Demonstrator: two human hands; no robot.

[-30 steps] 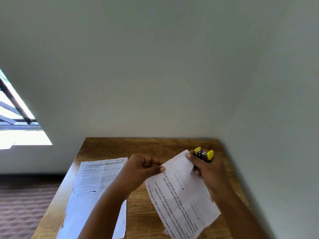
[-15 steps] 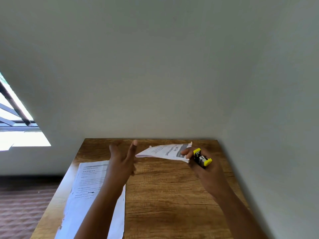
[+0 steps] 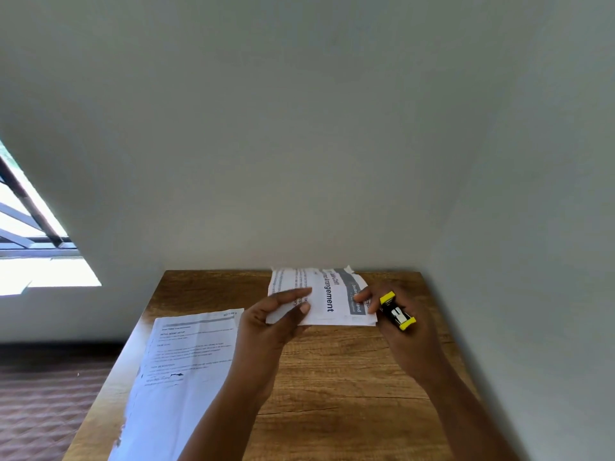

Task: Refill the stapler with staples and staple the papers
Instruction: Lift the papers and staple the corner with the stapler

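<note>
A small black stapler with yellow ends (image 3: 397, 312) sits in my right hand (image 3: 402, 331), held over the right side of the wooden table (image 3: 349, 377). The same hand's thumb and fingertips pinch the right edge of a printed sheaf of papers (image 3: 327, 294), which is tilted up near the table's far edge. My left hand (image 3: 276, 314) grips the lower left corner of those papers between thumb and fingers. A second set of printed papers (image 3: 179, 371) lies flat on the left part of the table.
White walls close in behind the table and along its right side. A bright window (image 3: 30, 261) is low on the left wall. Patterned brown floor (image 3: 43, 404) shows left of the table. Bare wood lies in front of my hands.
The right hand swung the held papers up and away toward the far edge. My left hand let go, opened, then took hold of the papers' left corner again.
</note>
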